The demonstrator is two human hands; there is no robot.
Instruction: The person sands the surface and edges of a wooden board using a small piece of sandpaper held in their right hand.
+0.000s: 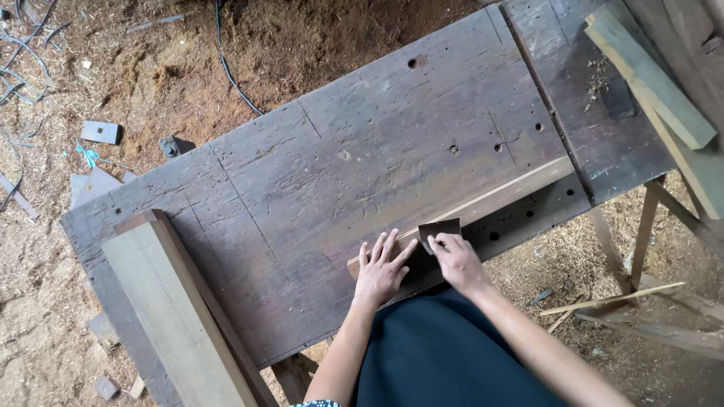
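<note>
A long thin wooden strip (498,197) lies diagonally on a dark, worn workbench (339,173). My left hand (382,269) rests flat on the strip's near end, fingers spread, pinning it to the bench. My right hand (455,260) sits just to the right and pinches a small dark sheet of sandpaper (440,227) against the strip.
A thick pale timber plank (177,316) lies across the bench's left corner. More pale planks (652,79) lean at the top right. Sawdust, cables (230,71) and scraps cover the ground. A thin stick (611,298) rests on a frame at the right.
</note>
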